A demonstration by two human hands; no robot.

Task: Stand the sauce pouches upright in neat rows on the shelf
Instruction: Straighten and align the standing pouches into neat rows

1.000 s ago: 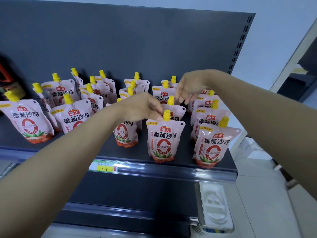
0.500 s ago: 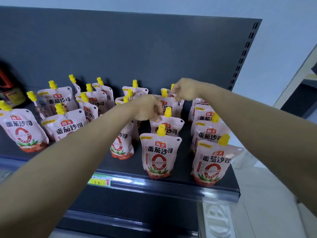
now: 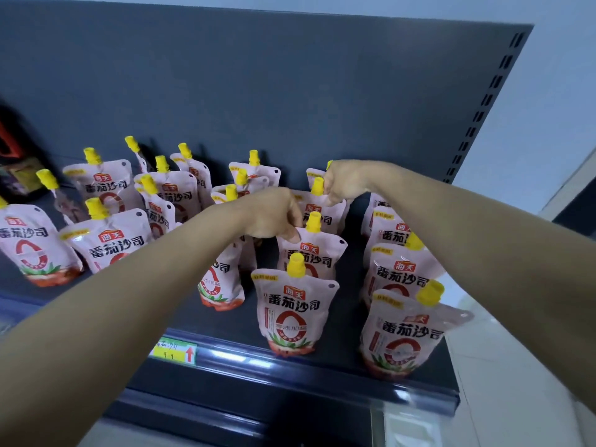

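Note:
Pink sauce pouches with yellow caps stand on a dark shelf (image 3: 338, 359). In the middle column, a front pouch (image 3: 292, 312) stands alone. Behind it is a second pouch (image 3: 314, 253), and my left hand (image 3: 274, 214) pinches its top left corner. Further back is a third pouch (image 3: 319, 209); my right hand (image 3: 346, 182) grips its top beside the yellow cap. A right column of pouches (image 3: 404, 333) stands upright, partly hidden by my right forearm. Several pouches on the left (image 3: 109, 243) lean at uneven angles.
The dark back panel (image 3: 258, 91) rises behind the pouches. A yellow price tag (image 3: 175, 350) sits on the shelf's front rail. A dark red item (image 3: 13, 175) stands at the far left. White wall and pale floor lie to the right of the shelf end.
Both hands moved back along the middle column: the left from the front pouch's cap to the second pouch's corner, the right closed onto the third pouch's top. The view tilted up and closer.

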